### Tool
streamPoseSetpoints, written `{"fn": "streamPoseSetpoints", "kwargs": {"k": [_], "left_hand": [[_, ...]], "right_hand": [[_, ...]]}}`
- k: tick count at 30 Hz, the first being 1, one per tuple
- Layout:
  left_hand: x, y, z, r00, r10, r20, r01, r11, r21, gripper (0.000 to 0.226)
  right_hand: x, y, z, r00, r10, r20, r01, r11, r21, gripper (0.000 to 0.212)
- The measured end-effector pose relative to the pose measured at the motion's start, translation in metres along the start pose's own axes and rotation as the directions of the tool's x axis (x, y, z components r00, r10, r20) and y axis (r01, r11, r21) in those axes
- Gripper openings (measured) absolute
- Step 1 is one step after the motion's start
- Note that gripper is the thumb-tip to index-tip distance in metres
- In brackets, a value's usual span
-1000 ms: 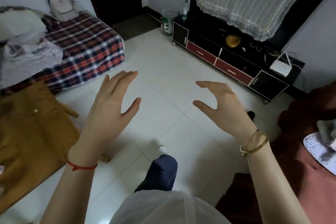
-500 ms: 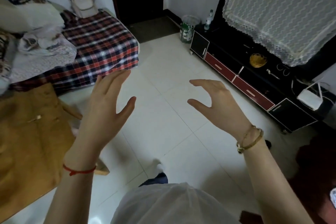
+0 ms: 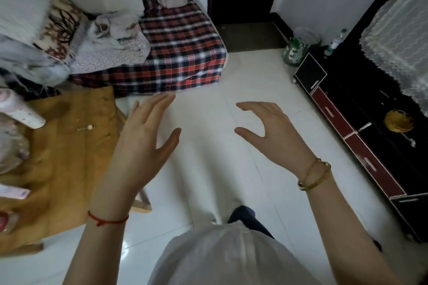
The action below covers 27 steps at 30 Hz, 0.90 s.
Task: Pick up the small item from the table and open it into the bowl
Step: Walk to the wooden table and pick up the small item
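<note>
My left hand (image 3: 143, 146) is raised over the floor beside the wooden table, fingers spread and empty. My right hand (image 3: 273, 134) is held up opposite it, fingers curved apart, holding nothing. The low wooden table (image 3: 64, 169) fills the lower left. A small pale item (image 3: 86, 127) lies on its top, left of my left hand. At the table's left edge I see part of a pale patterned vessel (image 3: 9, 148); I cannot tell whether it is a bowl.
A bed with a plaid cover (image 3: 183, 58) and heaped bedding stands beyond the table. A black and red TV cabinet (image 3: 361, 136) runs along the right. A white cylinder (image 3: 20, 111) lies on the table. White tiled floor (image 3: 220, 99) lies between them.
The view has swung left, bringing more of the table and bed into sight. Both hands stay raised and open, now closer to the table.
</note>
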<state>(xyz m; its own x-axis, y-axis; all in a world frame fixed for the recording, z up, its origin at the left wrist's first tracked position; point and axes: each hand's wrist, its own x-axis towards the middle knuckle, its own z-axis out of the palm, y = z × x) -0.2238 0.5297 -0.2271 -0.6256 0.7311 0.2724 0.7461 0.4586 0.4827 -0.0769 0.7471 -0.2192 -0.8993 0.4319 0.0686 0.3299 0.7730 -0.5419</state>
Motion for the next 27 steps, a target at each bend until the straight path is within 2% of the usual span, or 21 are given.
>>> {"fn": "streamPoseSetpoints", "kwargs": {"k": [6, 13, 19, 27], "left_hand": [[0.004, -0.021, 0.0, 0.984, -0.166, -0.064, 0.169, 0.984, 0.054, 0.06], [0.028, -0.045, 0.006, 0.922, -0.356, -0.155, 0.371, 0.925, 0.086, 0.06], [0.054, -0.061, 0.013, 0.825, -0.503, -0.257, 0.539, 0.837, 0.093, 0.059], [0.069, -0.077, 0.024, 0.61, -0.681, -0.405, 0.752, 0.659, 0.025, 0.061]], "right_hand": [[0.069, -0.001, 0.023, 0.982, -0.136, 0.131, 0.13, 0.99, 0.058, 0.05], [0.164, -0.004, 0.047, 0.907, -0.312, 0.282, 0.296, 0.95, 0.097, 0.05], [0.249, -0.021, 0.069, 0.779, -0.472, 0.413, 0.436, 0.881, 0.183, 0.048], [0.326, -0.049, 0.103, 0.56, -0.648, 0.516, 0.599, 0.747, 0.289, 0.04]]}}
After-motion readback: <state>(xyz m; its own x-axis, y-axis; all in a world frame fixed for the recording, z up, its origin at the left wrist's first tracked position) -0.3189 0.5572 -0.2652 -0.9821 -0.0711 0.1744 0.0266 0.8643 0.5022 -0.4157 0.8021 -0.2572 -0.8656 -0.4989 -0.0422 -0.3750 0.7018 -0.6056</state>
